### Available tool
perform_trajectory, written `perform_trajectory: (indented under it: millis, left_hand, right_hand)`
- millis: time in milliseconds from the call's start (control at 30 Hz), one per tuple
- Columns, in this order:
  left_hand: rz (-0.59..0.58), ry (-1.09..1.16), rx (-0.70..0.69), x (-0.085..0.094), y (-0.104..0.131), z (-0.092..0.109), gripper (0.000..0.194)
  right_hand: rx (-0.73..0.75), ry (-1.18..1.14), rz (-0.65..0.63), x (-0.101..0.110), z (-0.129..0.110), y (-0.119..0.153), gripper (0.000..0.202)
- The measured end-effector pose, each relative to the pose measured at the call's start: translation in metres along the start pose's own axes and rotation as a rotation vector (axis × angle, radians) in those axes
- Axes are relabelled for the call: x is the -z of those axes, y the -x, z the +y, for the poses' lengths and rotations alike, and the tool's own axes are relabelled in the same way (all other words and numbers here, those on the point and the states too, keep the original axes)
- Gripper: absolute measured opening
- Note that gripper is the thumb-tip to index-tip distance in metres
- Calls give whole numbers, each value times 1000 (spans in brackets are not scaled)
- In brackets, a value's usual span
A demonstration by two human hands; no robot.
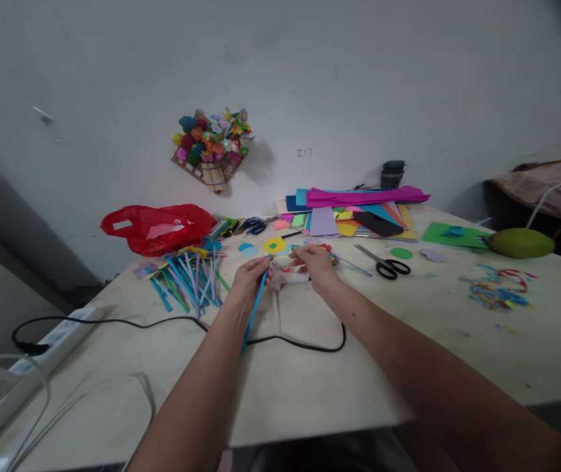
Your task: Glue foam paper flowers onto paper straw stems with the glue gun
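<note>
My left hand (251, 278) is closed on a thin blue paper strip (255, 311) that hangs down along the wrist. My right hand (314, 263) is close to the strip's upper end, fingertips pinched; whatever they hold is too small to make out. Between and behind the hands is a whitish tool (294, 278), partly covered, that looks like a glue gun. Just beyond the hands lie a yellow paper flower (274, 245) and a light blue one (248, 249). Black-handled scissors (387, 264) rest to the right of my right hand.
Paper-strip stems (189, 278) and a red plastic bag (160, 228) lie left. Coloured paper sheets (322, 221) are at the back. Paper scraps (497, 288) and a yellow-green object (521, 243) sit right. A black cable (305, 345) crosses in front; a power strip (59, 334) is at the left edge.
</note>
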State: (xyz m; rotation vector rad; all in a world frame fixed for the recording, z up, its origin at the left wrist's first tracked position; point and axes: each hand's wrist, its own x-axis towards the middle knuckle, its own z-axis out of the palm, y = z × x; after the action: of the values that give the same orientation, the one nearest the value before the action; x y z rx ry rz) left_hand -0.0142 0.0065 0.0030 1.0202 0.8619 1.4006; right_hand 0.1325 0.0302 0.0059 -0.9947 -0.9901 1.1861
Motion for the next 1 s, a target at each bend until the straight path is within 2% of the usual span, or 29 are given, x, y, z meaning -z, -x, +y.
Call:
perform_trajectory:
  millis: [67, 167, 267, 333, 500, 600, 767, 1000]
  left_hand:
    - [58, 24, -39, 0, 0, 2, 36]
    - [202, 48, -155, 4, -2, 4, 34]
    - [382, 53, -280, 9, -5, 5, 33]
    - [455, 54, -337, 11, -6, 6, 32]
    - [506, 54, -399, 8, -4, 9, 32]
    - [517, 55, -406, 7, -3, 10, 34]
    - [516, 51, -376, 8, -3, 12, 35]
    - [480, 105, -327, 12, -3, 16, 34]
  right_hand:
    - [-28, -34, -18, 2, 1, -1, 11]
    - [-76, -44, -118, 1, 1, 0, 17]
    - [-98, 50, -300, -3, 1, 6, 21]
    - [-92, 135, -464, -7, 0, 13, 19]
    - [-96, 266, -851, -13, 0, 31, 19]
    - [-143, 328, -991, -14, 0, 37, 28]
    - [-168, 359, -1054, -13, 0, 38, 36]
    - [-133, 347, -986, -8, -3, 31, 34]
